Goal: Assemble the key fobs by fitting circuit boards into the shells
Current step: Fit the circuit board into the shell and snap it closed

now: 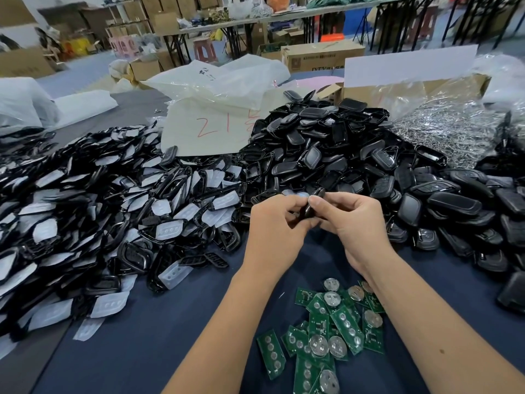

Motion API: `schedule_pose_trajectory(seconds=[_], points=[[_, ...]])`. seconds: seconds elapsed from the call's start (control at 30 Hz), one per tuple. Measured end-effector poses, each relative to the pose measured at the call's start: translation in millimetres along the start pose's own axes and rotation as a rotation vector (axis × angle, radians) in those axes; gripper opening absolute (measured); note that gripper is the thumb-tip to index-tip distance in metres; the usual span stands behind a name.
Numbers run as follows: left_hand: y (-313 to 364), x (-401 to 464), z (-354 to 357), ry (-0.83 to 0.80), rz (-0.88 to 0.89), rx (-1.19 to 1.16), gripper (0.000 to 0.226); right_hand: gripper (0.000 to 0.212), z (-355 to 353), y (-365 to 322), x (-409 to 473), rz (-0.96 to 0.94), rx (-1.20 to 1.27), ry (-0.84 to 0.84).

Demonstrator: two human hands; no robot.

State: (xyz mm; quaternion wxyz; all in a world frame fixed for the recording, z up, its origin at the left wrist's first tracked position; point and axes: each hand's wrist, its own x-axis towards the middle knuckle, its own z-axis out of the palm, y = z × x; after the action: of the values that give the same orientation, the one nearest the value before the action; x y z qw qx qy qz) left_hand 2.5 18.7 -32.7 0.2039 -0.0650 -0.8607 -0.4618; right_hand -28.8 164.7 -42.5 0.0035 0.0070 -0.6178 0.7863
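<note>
My left hand (274, 223) and my right hand (352, 220) meet above the table, both pinched on one black key fob shell (312, 204) held edge-on between the fingertips. Whether a board sits inside it is hidden by my fingers. Below my wrists lies a loose heap of green circuit boards (324, 331) with round silver battery clips. A big pile of black shell halves (326, 155) rises behind my hands.
To the left spreads a pile of black frames with translucent rubber button pads (113, 211). More black fobs (468, 217) lie at the right. A white plastic bag with red writing (216, 120) and a bag of shiny metal parts (443, 129) sit behind, on the blue cloth (170, 336).
</note>
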Motion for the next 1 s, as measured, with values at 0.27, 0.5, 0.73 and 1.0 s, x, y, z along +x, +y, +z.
schedule_pose_trajectory(seconds=[0.27, 0.5, 0.73, 1.0], points=[[-5.4, 3.3, -5.2, 0.028, -0.063, 0.029, 0.025, 0.035, -9.3, 2.7, 4.5, -0.075, -0.233, -0.043], [-7.2, 6.7, -12.6, -0.064, -0.094, 0.019, 0.029, 0.028, -21.9, -1.6, 6.4, -0.146, -0.273, -0.281], [-8.8, 8.6, -14.8, -0.105, -0.018, 0.061, 0.03, 0.018, -22.1, -1.4, 7.5, -0.231, -0.307, -0.295], [-6.6, 3.1, -13.6, -0.079, 0.073, 0.144, 0.037, 0.022, -18.0, -2.7, 2.3, -0.458, -0.54, -0.293]])
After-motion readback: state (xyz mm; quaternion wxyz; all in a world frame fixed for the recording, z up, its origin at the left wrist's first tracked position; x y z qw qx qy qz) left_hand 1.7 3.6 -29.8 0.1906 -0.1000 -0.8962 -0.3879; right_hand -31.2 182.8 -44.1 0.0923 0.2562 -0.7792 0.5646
